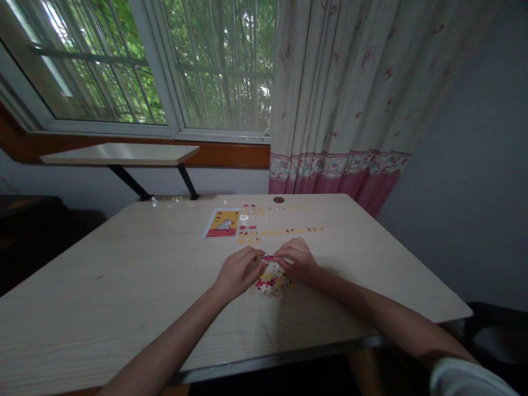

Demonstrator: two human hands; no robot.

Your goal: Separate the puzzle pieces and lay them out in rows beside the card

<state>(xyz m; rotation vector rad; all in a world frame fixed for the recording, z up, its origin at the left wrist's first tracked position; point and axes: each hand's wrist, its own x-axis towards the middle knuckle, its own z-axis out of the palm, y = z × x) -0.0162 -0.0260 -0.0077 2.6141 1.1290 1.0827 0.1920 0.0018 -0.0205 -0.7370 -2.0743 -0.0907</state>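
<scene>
My left hand (237,273) and my right hand (297,259) meet over the middle of a pale wooden table (124,286). Both pinch a small red jigsaw piece (268,257) between their fingertips. Just below them lies a partly joined patch of puzzle (272,284) in red, yellow and white. Beyond the hands, loose yellow and red pieces (280,231) lie in rows. A yellow and red reference picture card (221,223) rests flat to the left of those rows.
A small round dark hole (278,199) sits near the table's far edge. A wall shelf on black brackets (119,154) hangs under the barred window (165,60). A floral curtain with a pink hem (342,110) hangs at the back right.
</scene>
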